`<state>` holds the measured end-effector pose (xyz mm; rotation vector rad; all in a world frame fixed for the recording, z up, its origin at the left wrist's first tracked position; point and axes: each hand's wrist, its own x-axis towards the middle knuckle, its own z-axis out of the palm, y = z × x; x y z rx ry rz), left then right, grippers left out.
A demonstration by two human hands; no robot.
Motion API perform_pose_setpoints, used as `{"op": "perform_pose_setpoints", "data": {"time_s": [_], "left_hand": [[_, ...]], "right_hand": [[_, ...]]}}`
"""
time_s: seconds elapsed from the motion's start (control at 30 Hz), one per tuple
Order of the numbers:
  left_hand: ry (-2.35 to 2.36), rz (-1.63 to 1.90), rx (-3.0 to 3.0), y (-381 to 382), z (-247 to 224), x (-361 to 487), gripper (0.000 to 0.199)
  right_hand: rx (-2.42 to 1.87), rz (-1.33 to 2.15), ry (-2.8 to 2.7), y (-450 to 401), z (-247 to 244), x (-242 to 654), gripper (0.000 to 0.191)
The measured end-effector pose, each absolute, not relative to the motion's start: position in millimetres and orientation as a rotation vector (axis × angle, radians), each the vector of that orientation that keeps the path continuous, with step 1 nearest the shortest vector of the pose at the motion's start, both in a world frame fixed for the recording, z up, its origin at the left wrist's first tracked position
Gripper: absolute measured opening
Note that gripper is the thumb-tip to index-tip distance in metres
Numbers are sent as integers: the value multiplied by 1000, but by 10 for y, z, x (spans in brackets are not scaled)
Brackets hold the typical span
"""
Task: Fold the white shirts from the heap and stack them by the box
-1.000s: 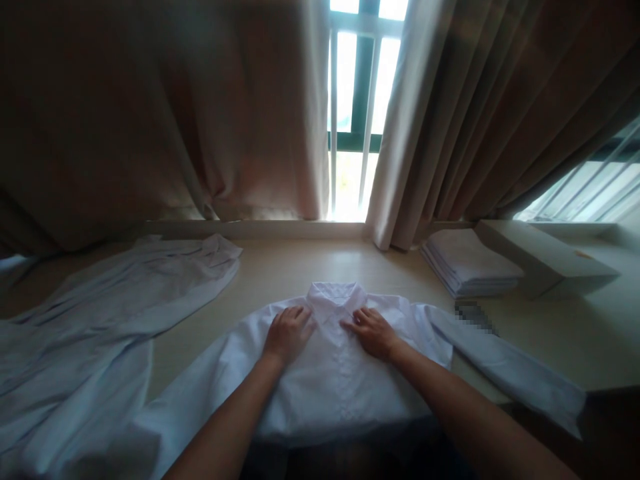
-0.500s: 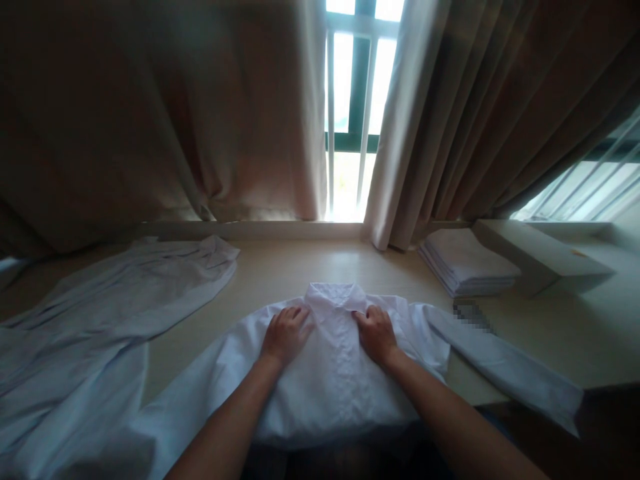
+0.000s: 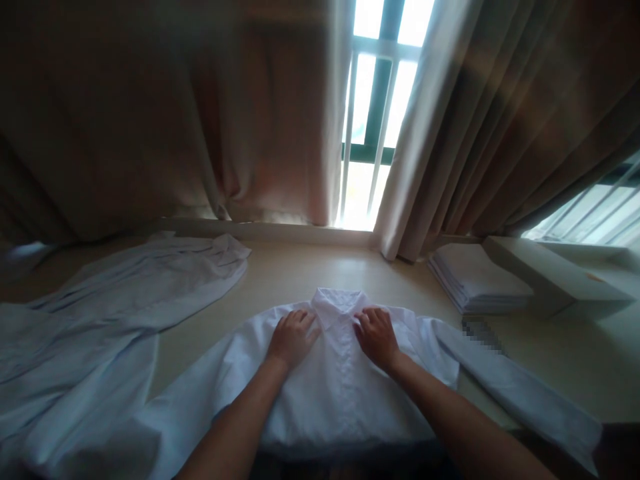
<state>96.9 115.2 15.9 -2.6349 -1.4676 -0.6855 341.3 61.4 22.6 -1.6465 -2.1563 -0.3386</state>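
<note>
Shirt (image 3: 345, 400), head view: lies front up on the table (image 3: 300, 270), collar (image 3: 331, 315) toward the window (image 3: 356, 193), sleeves (image 3: 520, 383) out to either side, apparently so that the front lies flat. The left hand (image 3: 294, 339) rests beside the collar, fingers loosely spread, apparently steadying the cloth. The right hand (image 3: 377, 340) mirrors it, fingers curled; whether it pinches fabric cannot be told. Surface: pale; loose white garments (image 3: 150, 287) at left, folded stack (image 3: 483, 270) and box (image 3: 550, 267) at right. Room: dim, brown curtains (image 3: 280, 133) parted at the bright barred window.

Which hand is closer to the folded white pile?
Right. The right hand is left of the pile; the left hand is farther left, past the collar.
</note>
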Motion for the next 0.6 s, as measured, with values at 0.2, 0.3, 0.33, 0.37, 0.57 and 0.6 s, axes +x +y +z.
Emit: {"op": "perform_pose_setpoints", "data": {"time_s": [0.2,0.3,0.33,0.37,0.57,0.6], "left_hand": [[-1482,-693,-2637,1129,197,961,30],[-1468,-700,-2647,1134,195,956,31],[-1463,-704,-2651,1139,191,953,32],[-1460,-711,-2653,1146,186,948,32],[-1491,-750,-2614,1075,197,958,27],[-1491,-764,-2602,1015,212,980,27]], "right_hand": [[-1716,-42,-2229,992,352,3242,22],[-1799,-1,-2166,1071,263,3191,16],[-1821,-15,-2136,1070,226,3179,17],[-1835,-38,-2111,1059,192,3168,17],[-1809,-246,-2045,933,115,3091,23],[-1807,-257,-2054,925,121,3085,23]]}}
